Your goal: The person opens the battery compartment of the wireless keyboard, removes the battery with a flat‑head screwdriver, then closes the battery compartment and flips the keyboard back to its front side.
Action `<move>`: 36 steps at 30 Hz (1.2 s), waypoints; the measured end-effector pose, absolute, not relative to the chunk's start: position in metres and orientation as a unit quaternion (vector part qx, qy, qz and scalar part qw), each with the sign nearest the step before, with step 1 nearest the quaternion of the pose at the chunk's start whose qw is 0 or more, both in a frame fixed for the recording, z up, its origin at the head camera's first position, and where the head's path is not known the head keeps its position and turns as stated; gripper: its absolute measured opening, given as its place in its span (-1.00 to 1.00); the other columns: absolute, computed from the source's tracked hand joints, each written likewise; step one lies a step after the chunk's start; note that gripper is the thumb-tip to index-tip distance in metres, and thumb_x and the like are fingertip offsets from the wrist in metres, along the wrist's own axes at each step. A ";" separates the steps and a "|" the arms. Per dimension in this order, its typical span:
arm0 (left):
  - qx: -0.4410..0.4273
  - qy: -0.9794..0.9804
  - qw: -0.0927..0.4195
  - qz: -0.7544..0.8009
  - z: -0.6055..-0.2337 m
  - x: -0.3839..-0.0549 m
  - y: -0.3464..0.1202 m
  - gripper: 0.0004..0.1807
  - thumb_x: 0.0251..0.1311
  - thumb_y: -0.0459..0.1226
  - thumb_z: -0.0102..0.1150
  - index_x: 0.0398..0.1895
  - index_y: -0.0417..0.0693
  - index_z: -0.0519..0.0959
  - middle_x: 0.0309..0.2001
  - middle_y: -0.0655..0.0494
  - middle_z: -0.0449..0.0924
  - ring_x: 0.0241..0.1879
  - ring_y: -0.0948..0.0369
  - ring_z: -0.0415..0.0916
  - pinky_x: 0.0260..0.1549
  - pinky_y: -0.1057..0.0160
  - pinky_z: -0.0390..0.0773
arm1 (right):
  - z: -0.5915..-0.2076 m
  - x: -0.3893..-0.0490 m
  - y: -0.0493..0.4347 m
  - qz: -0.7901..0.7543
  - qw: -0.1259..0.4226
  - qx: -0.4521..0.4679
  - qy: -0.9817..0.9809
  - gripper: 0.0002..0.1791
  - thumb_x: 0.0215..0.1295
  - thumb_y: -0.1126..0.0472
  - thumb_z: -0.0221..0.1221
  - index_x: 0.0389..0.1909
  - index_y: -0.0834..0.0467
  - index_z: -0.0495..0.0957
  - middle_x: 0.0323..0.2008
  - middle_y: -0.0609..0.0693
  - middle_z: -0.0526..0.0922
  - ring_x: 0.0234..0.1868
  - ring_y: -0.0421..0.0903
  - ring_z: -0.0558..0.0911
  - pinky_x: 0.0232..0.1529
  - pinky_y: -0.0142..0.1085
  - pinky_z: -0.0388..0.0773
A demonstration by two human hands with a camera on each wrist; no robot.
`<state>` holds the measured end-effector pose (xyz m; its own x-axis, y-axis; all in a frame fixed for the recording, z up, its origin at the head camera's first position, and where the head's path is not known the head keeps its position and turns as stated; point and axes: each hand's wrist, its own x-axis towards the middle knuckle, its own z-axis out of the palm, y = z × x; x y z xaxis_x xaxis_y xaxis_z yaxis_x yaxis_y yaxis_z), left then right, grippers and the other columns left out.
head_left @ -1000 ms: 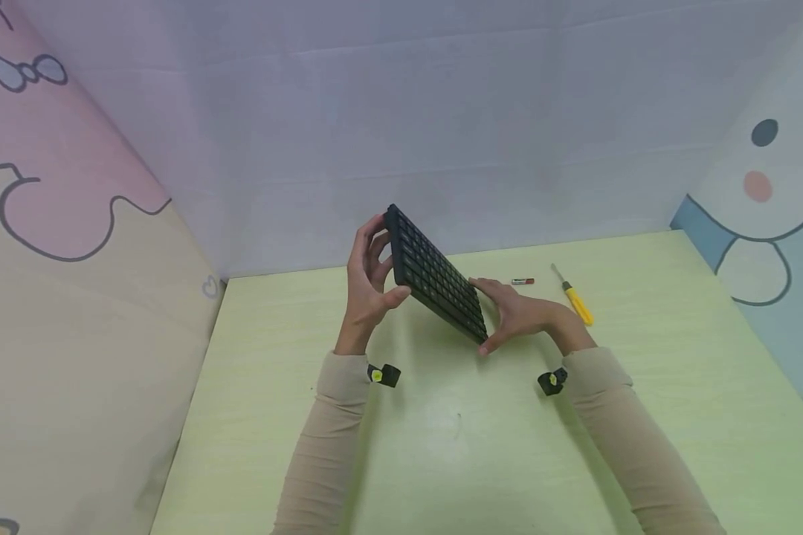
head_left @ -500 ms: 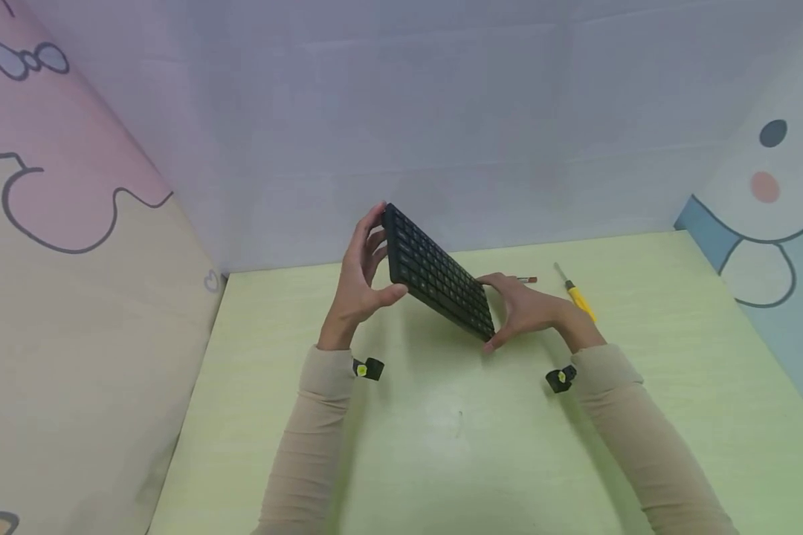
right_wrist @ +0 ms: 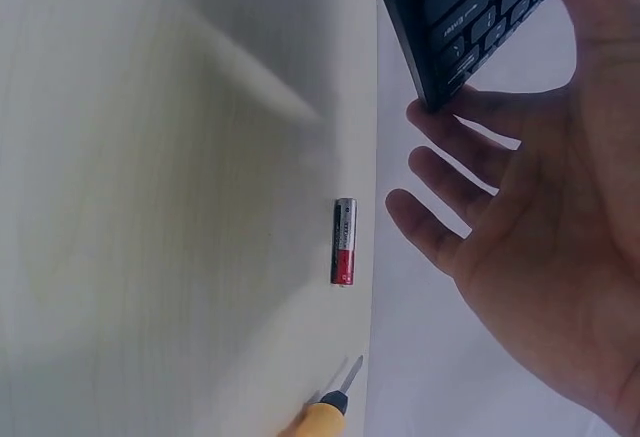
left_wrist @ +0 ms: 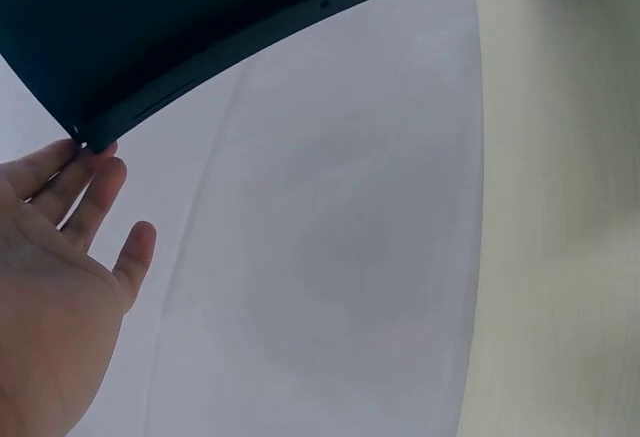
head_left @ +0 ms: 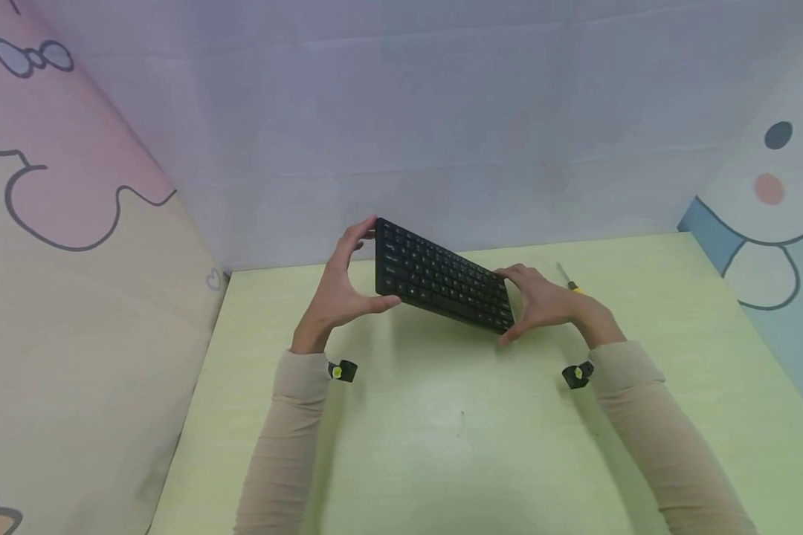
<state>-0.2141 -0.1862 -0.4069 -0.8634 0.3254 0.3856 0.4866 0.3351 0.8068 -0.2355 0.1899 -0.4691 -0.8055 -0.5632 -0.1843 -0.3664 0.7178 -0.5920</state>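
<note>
Both hands hold up a black keyboard (head_left: 442,282) over the table, its keys turned toward the head camera and its left end higher than its right. My left hand (head_left: 334,293) grips the left end, thumb at the lower edge and fingertips at the upper corner. At the right end, my right hand (head_left: 542,301) pinches between thumb and fingers. The left wrist view shows the dark back of the keyboard (left_wrist: 180,32) with a small silvery round spot near the top. In the right wrist view, fingertips touch the keyboard's corner near the Enter key.
A red and silver battery (right_wrist: 344,242) lies on the table (head_left: 442,461); the right hand hides it from the head view. Near it is a yellow-handled screwdriver (right_wrist: 325,415), partly covered by the right hand from above. A pale cloth wall (head_left: 442,126) rises behind the table.
The keyboard has turned so its keys face the head camera more squarely, and its left end has dropped. My left hand moved left, my right hand right, now covering the battery.
</note>
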 end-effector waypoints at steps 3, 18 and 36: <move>-0.240 -0.828 0.067 -0.503 -0.408 -0.212 -0.190 0.29 -0.29 0.07 0.69 0.60 0.45 0.11 0.47 0.25 0.29 0.44 0.16 0.21 0.52 -0.09 0.20 | -0.469 -0.236 0.192 -0.272 0.179 -0.253 0.911 0.47 -0.34 -0.25 0.66 0.58 0.17 0.06 0.43 0.28 0.23 0.46 0.31 0.21 0.39 0.39 0.30; -0.180 -0.881 -0.014 -0.436 -0.427 -0.207 -0.208 0.39 -0.29 0.02 0.73 0.60 0.59 -0.04 0.58 0.14 0.08 0.55 0.07 0.10 0.50 -0.28 0.22 | -0.464 -0.238 0.196 -0.211 0.151 -0.251 0.932 0.48 -0.36 -0.31 0.63 0.56 0.22 0.09 0.35 0.32 0.32 0.34 0.31 0.33 0.29 0.36 0.40; -0.131 -0.909 -0.093 -0.384 -0.455 -0.211 -0.216 0.44 -0.28 0.05 0.72 0.65 0.46 -0.11 0.66 0.13 -0.07 0.66 -0.05 -0.24 0.51 -0.41 0.05 | -0.469 -0.240 0.196 -0.158 0.118 -0.235 0.952 0.49 -0.45 -0.35 0.63 0.52 0.27 0.16 0.35 0.31 0.35 0.36 0.30 0.34 0.39 0.31 0.32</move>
<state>-0.2107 -0.2158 -0.4552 -0.9480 0.3107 -0.0689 0.1672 0.6705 0.7229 -0.2401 0.1963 -0.4686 -0.8623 -0.4837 -0.1496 -0.4092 0.8398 -0.3567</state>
